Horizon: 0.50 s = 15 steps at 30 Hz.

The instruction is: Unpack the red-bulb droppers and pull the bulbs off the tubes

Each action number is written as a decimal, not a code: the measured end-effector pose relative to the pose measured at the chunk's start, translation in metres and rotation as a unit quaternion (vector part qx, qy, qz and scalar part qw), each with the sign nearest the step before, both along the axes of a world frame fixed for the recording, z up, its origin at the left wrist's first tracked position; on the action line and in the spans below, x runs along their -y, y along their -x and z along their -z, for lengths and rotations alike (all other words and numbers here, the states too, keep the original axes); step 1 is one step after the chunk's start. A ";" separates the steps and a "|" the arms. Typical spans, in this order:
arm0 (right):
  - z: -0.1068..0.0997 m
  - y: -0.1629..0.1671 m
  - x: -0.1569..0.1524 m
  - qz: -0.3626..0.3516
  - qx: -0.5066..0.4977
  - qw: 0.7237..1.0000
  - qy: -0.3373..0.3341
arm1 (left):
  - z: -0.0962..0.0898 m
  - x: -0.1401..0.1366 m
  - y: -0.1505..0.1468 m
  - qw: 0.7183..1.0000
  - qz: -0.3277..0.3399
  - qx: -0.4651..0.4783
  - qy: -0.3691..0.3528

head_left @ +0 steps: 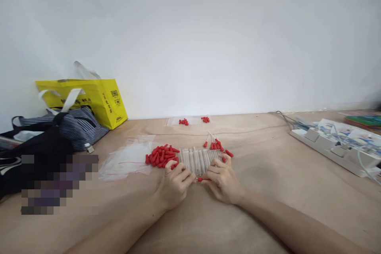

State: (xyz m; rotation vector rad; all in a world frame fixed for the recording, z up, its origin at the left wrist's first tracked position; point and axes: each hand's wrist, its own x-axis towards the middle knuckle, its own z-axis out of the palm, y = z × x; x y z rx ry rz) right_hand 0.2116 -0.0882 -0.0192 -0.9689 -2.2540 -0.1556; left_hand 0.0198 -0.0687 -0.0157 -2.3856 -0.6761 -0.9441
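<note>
My left hand (175, 183) and my right hand (224, 180) meet at the near end of a row of clear glass dropper tubes (195, 158). Between my right fingertips is a red rubber bulb (199, 179). The left fingers pinch a thin clear tube at the bulb's open end, mostly hidden by the fingers. A heap of red rubber bulbs (160, 155) lies just beyond my left hand. Past my right hand are several droppers with red bulbs (216, 145) on them, and a single red bulb (229, 153) lies beside these.
Clear plastic bags (127, 162) are spread left of the heap. Near the wall lies a bag with red-bulbed droppers (195, 120). A yellow bag (114, 107) and a striped bag (85, 127) stand at left. A white power strip (330, 152) with cables lies at right.
</note>
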 end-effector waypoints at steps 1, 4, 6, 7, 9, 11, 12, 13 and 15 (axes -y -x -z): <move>-0.001 -0.001 0.000 -0.009 0.003 1.000 0.004 | 0.000 0.000 0.000 1.000 0.003 0.003 -0.001; -0.005 -0.002 0.001 -0.030 0.005 0.999 0.013 | -0.002 -0.001 0.000 1.000 0.015 0.009 -0.004; -0.008 -0.005 0.000 -0.039 0.009 0.999 0.015 | -0.004 -0.001 0.000 1.000 0.024 0.004 -0.004; -0.010 -0.007 -0.001 -0.036 0.007 0.999 0.014 | -0.005 -0.001 0.000 1.000 0.025 0.003 -0.003; -0.013 -0.016 -0.007 -0.008 -0.014 1.000 0.017 | -0.009 -0.002 0.002 1.000 0.018 0.012 0.006; -0.014 -0.028 -0.018 0.056 -0.062 0.996 0.034 | -0.012 -0.003 0.005 0.999 0.004 0.038 0.024; -0.014 -0.036 -0.025 0.096 -0.094 0.990 0.047 | -0.014 -0.004 0.006 0.998 -0.002 0.054 0.037; -0.014 -0.043 -0.031 0.147 -0.125 0.979 0.061 | -0.015 -0.005 0.008 0.996 -0.006 0.067 0.054; -0.012 -0.057 -0.045 0.268 -0.188 0.941 0.087 | -0.019 -0.010 0.012 0.990 -0.015 0.095 0.100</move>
